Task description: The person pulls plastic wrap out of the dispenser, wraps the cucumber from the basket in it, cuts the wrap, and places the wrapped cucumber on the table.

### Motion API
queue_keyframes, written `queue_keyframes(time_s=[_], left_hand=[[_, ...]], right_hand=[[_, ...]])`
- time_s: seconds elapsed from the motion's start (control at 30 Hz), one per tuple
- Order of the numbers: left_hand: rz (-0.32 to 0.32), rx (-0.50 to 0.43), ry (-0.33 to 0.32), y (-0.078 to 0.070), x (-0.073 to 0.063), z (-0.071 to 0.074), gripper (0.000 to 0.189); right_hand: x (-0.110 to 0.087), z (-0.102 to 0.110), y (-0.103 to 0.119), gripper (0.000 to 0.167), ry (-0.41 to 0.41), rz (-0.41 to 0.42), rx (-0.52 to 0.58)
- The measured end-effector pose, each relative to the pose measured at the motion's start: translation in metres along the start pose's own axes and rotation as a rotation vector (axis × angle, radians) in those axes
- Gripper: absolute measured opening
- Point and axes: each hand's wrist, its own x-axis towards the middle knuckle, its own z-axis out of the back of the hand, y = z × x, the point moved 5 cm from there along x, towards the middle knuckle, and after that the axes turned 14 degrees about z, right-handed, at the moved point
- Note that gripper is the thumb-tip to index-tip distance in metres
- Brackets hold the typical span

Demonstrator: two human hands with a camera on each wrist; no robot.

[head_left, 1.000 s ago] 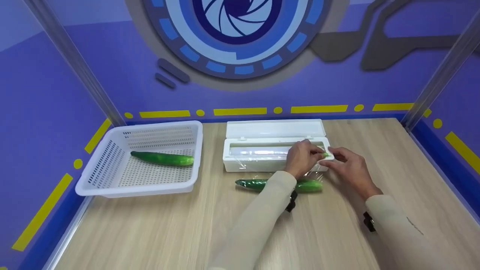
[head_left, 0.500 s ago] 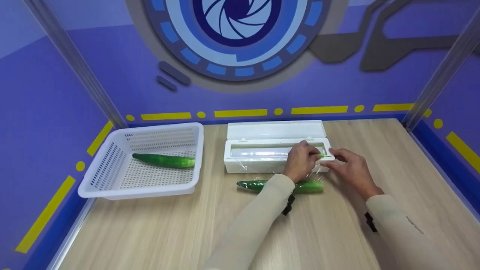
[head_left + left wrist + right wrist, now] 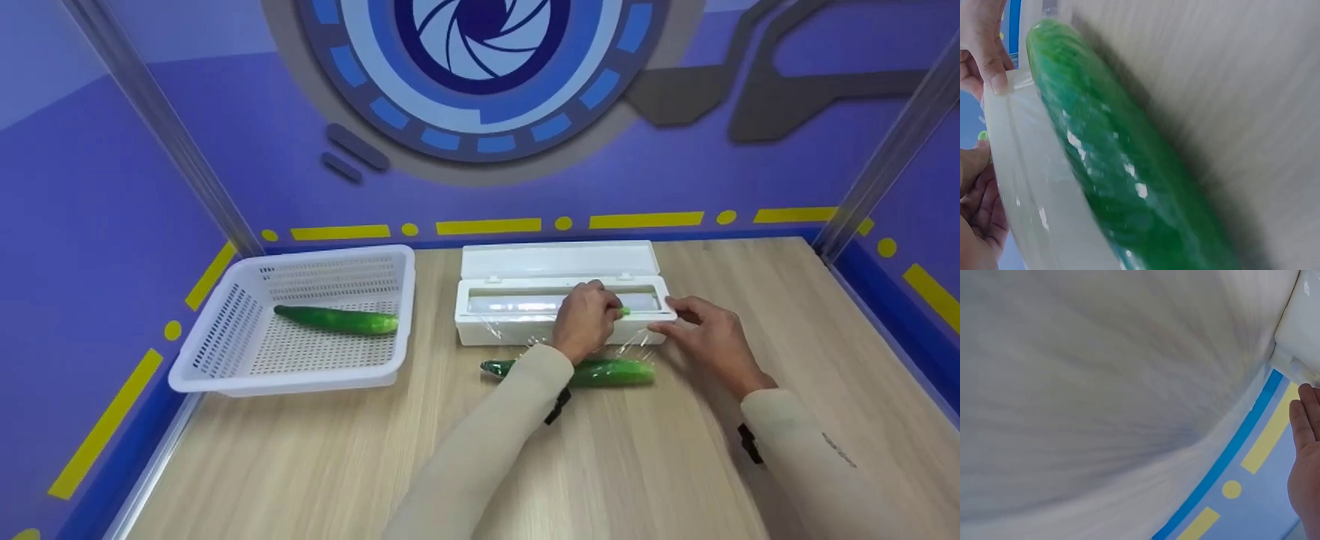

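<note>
A white cling film dispenser (image 3: pixel 491 331) stands with its lid raised and a film roll inside. My left hand (image 3: pixel 583 322) pinches the small green cutter slider (image 3: pixel 625 310) on the dispenser's front top edge. My right hand (image 3: pixel 712 341) grips the dispenser's right end, thumb on the front face and fingers at the side. Clear film runs down from the front edge onto a cucumber (image 3: pixel 616 373) lying just before the box. In the left wrist view the cucumber (image 3: pixel 1112 152) looks glossy under film, with the slider (image 3: pixel 982 135) by my left fingertips.
A white perforated basket (image 3: pixel 409 322) stands on the left of the wooden table (image 3: pixel 315 465), with another cucumber (image 3: pixel 337 320) inside. Behind the dispenser rises a blue printed wall panel (image 3: pixel 495 195). My left forearm (image 3: pixel 480 442) crosses over the wrapped cucumber.
My left hand has slid leftward along the dispenser's front edge together with the green slider. The right hand keeps its grip on the right end. The view has shifted slightly.
</note>
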Motion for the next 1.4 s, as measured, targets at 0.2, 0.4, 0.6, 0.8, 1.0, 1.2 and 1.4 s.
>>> queue_keyframes(time_s=[0.2,0.4,0.6,0.8,1.0,1.2,1.4], left_hand=[[-0.006,0.049,0.006,0.008,-0.002,0.008,0.01],[0.002,0.061,0.007,0.027,-0.007,0.019,0.01],[-0.006,0.057,0.009,0.045,-0.013,0.03,0.011],[-0.005,0.072,0.016,0.056,-0.019,0.04,0.012],[-0.007,0.117,0.025,0.058,-0.019,0.042,0.012],[0.011,0.153,0.042,0.06,-0.019,0.042,0.012],[0.0,0.16,0.03,0.065,-0.021,0.046,0.011]], right_hand=[[0.0,0.0,0.001,0.056,0.019,-0.03,0.013],[-0.001,0.003,-0.001,0.061,0.022,-0.046,0.017],[-0.003,0.005,-0.003,0.061,0.021,-0.053,0.018],[-0.003,0.003,-0.002,0.057,0.002,-0.017,-0.001],[-0.003,0.001,-0.001,0.057,0.003,-0.014,0.018],[-0.002,0.001,0.0,0.056,0.008,-0.028,0.018],[-0.003,0.002,-0.001,0.054,0.003,-0.022,0.025]])
